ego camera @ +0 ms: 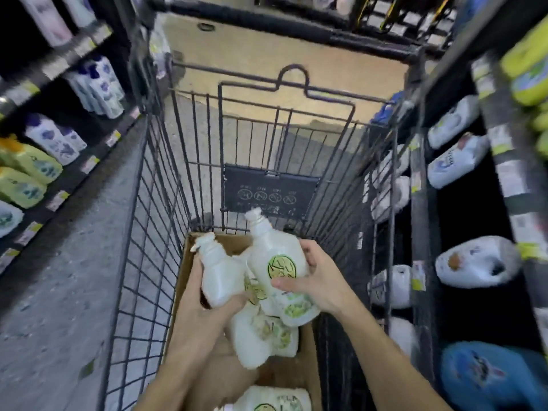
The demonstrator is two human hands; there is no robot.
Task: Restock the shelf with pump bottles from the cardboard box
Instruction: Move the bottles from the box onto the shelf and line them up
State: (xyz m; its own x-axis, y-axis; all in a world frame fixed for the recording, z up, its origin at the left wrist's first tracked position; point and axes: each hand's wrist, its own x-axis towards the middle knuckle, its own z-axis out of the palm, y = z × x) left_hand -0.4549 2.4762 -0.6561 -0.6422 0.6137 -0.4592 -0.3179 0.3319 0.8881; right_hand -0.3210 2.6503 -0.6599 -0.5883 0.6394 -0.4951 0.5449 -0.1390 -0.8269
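Note:
A brown cardboard box [189,262] sits inside a black wire shopping cart [148,232]. My left hand [204,295] grips a white pump bottle [219,274] from below, held over the box. My right hand [314,277] is wrapped around a second white pump bottle [275,256] with a green round label, its pump pointing away from me. More white bottles with green labels [264,339] lie in the box under my hands, and another one [272,401] shows at the bottom edge.
Shelves with white bottles [474,262] and a blue pack [486,375] run close along the right of the cart. On the left, across a grey floor strip [74,277], shelves carry white-purple bottles [98,84] and yellow-green packs [26,173].

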